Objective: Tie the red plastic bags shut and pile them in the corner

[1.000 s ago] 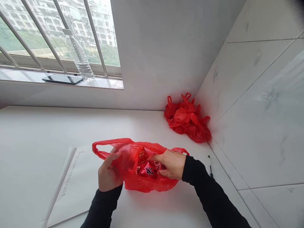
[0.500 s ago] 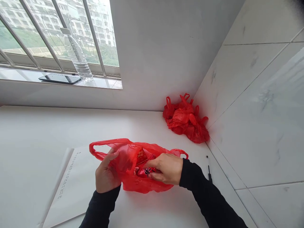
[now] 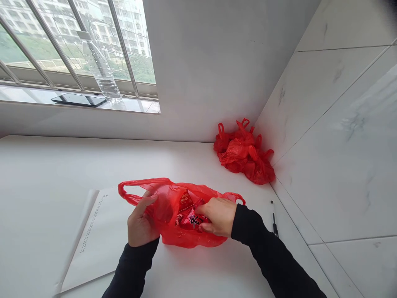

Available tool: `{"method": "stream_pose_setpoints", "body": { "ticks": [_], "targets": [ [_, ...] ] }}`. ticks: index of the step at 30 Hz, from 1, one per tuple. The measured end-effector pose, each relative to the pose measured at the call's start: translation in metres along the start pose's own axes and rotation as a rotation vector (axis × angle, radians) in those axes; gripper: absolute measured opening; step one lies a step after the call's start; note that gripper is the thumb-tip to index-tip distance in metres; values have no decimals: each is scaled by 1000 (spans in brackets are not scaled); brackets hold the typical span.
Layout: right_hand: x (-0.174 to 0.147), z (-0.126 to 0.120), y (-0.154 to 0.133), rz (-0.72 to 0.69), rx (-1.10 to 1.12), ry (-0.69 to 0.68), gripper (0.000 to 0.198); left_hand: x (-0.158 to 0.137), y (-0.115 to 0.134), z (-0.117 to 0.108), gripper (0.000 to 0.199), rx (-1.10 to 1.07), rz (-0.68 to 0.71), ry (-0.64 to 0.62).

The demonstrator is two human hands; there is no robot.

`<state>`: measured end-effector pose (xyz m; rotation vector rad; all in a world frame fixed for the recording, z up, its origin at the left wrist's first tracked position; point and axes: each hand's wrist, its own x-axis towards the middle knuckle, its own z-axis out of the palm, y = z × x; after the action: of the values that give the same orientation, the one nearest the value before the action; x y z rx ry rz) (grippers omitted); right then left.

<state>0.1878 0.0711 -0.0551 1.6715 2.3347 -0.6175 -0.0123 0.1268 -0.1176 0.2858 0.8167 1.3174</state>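
Observation:
A thin red plastic bag (image 3: 192,240) with two loop handles sits mouth-up on the white tabletop. My left hand (image 3: 142,221) grips its left side, thumb over the plastic and the other fingers behind it. Inside lie shiny wrapped snack packets: a pinkish-red one with bold black characters (image 3: 191,220) and a darker red one with gold print (image 3: 185,200). Reaching in from the right, my right hand (image 3: 221,216) has thumb and forefinger closed about the right end of the black-lettered packet. Its other fingers are hidden in the bag.
Several red plastic bags (image 3: 243,155) are heaped in the back right corner. A sheet of paper with writing (image 3: 102,244) lies left, a black pen (image 3: 274,225) right. On the windowsill are a phone (image 3: 79,99) and a water bottle (image 3: 105,78). A tiled wall (image 3: 338,165) borders the right.
My right hand has shifted slightly right within the bag, uncovering more of the black-lettered packet. My left hand keeps its hold on the bag, and the view has tilted a little.

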Motion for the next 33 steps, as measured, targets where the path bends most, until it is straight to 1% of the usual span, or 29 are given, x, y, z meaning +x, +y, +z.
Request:
{"method": "stream_pose_setpoints", "body": {
  "ticks": [2, 4, 6, 8, 11, 13, 16, 19, 20, 23, 24, 25, 27, 30, 33],
  "targets": [
    [3, 3, -2, -4, -17, -37, 22, -1, 0, 0, 32, 2, 9, -33],
    [4, 5, -5, -24, -21, 5, 25, 0, 0, -1, 31, 5, 17, -57],
    [5, 6, -9, -57, -9, 79, 35, 0, 0, -3, 29, 5, 27, -71],
    [5, 8, -15, -115, 13, 99, 45, 0, -1, -3, 25, 6, 35, -80],
    [5, 10, -19, -203, 43, 66, 47, -1, 0, -1, 21, 5, 30, -68],
    [4, 12, -19, -214, 53, 70, 45, -3, 1, 1, 22, 2, 24, -36],
    [4, 12, -15, -142, 35, 75, 33, -4, 2, 3, 29, -5, 27, -10],
    [8, 13, -14, -101, 17, 57, 27, -5, 2, 2, 32, -6, 23, -47],
    [11, 13, -14, -88, 20, 76, 29, -5, 3, 2, 32, -5, 21, -58],
    [18, 15, -12, -22, 36, 172, 45, -6, 4, 3, 30, -6, 33, -66],
    [19, 15, -9, -9, 40, 183, 49, -7, 4, 4, 30, -10, 38, -73],
    [20, 15, -6, -8, 44, 174, 51, -7, 5, 5, 31, -14, 40, -84],
    [18, 13, 2, -17, 54, 138, 49, -8, 5, 6, 34, -7, 27, -110],
    [12, 7, 14, 38, 30, 82, 34, -8, 5, 6, 37, 14, 9, -102],
    [6, 3, 19, 108, -27, 16, 23, -5, 3, 2, 40, 15, 11, -111]
  ]
}}
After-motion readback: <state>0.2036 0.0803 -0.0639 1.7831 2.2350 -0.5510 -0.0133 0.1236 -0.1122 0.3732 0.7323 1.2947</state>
